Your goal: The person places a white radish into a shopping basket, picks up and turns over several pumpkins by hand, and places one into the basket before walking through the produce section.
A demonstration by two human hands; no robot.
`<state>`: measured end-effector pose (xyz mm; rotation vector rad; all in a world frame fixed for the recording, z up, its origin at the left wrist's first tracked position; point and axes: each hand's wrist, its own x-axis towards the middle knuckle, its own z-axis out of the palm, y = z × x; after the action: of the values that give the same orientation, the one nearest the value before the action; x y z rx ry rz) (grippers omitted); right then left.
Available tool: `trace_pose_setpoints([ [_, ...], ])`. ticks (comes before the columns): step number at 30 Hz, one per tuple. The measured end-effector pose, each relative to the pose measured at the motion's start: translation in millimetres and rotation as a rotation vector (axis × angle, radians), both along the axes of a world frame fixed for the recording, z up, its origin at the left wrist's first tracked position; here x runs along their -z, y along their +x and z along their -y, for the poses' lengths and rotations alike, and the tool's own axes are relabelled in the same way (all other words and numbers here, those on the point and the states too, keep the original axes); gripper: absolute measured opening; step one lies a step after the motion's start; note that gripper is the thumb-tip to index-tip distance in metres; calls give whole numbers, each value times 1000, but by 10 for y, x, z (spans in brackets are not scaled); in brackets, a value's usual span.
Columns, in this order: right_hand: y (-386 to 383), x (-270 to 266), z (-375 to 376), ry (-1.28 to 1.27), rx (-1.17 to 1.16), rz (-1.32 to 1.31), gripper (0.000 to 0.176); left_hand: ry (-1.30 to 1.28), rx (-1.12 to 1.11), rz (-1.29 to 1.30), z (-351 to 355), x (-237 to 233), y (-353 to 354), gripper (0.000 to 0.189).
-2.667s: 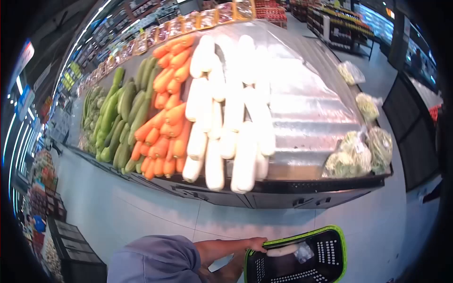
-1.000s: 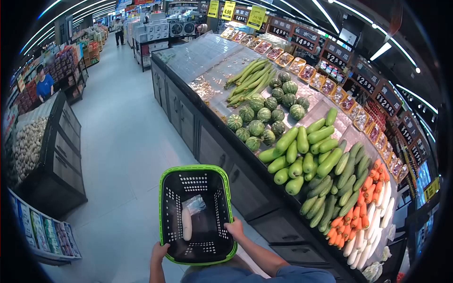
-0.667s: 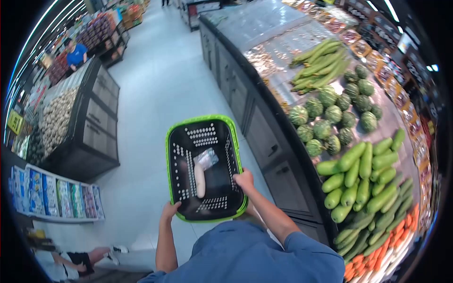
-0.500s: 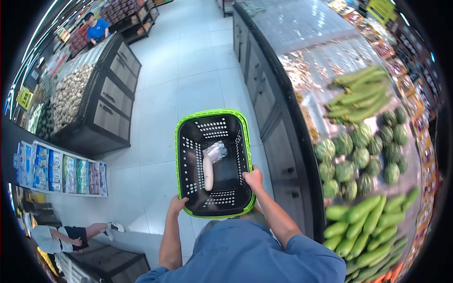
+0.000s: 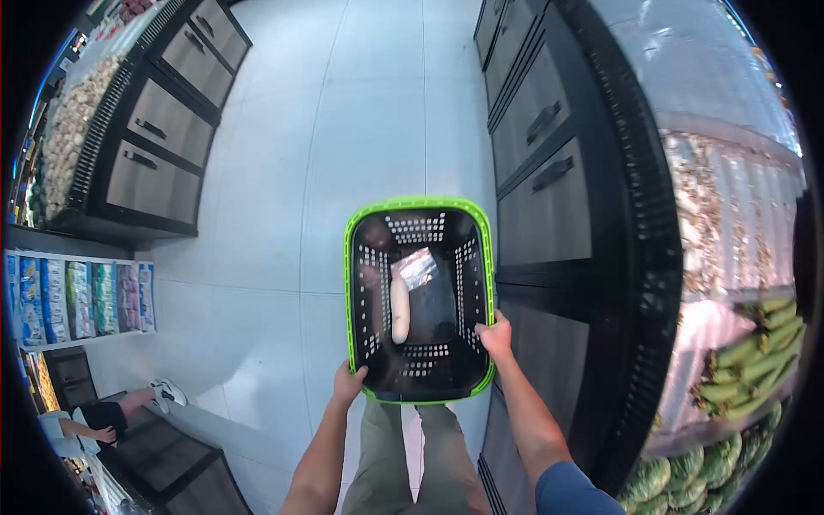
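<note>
We record a black basket (image 5: 369, 283), hole-patterned, green-rimmed, at our fingers (image 5: 495, 331); just beyond them, a white radish (image 5: 400, 309) inside.

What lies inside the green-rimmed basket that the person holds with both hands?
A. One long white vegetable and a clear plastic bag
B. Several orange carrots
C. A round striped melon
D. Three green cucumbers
A: inside the basket lie one long white vegetable and a crumpled clear plastic bag; the left hand and right hand grip its near rim.
</note>
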<state>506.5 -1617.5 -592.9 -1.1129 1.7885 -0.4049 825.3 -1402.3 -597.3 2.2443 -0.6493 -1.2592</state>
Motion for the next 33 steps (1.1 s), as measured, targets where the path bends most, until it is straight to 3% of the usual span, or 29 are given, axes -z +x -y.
trace_pose_setpoints([
  [1,32,332,138,-17,6,31,45,34,31,29,235,128,27,37],
  [3,173,871,285,-53,16,73,38,-9,-34,-38,222,879,200,39],
  [4,285,933,419,7,35,107,35,28,-23,-29,312,1080,261,40],
  [6,231,1585,459,-33,9,98,34,-3,-11,26,436,1283,295,39],
  [8,268,1761,747,11,57,228,37,-29,-43,43,655,1483,277,38],
  [14,327,1725,1028,79,59,305,36,73,36,107,1023,1215,146,33],
  [18,209,1913,1103,49,13,249,36,-30,6,58,1021,1362,69,30],
  [23,180,1898,1101,11,-118,44,40,15,55,150,920,1405,3,42],
  [24,232,1661,1138,111,-130,-37,44,-82,18,105,851,1487,-11,49],
  [25,195,1728,1124,87,-181,-143,49,34,6,67,860,1470,-29,51],
  [26,132,1849,1014,-61,-195,-143,58,-53,-49,24,913,1375,-87,52],
  [27,243,1444,1067,139,-103,-98,69,-69,16,61,876,1444,-74,53],
  [28,196,1534,987,300,-28,14,84,-67,59,107,742,1706,-10,55],
  [29,288,1366,799,-26,-137,-367,87,-38,37,19,787,1644,-24,56],
  [31,476,992,494,-1,-128,-734,74,-120,94,-386,840,1498,81,70],
  [32,549,683,281,-21,-151,-730,66,227,133,-215,907,1347,147,86],
  [33,580,559,-17,-199,-47,-567,56,240,161,-201,974,1088,181,99],
])
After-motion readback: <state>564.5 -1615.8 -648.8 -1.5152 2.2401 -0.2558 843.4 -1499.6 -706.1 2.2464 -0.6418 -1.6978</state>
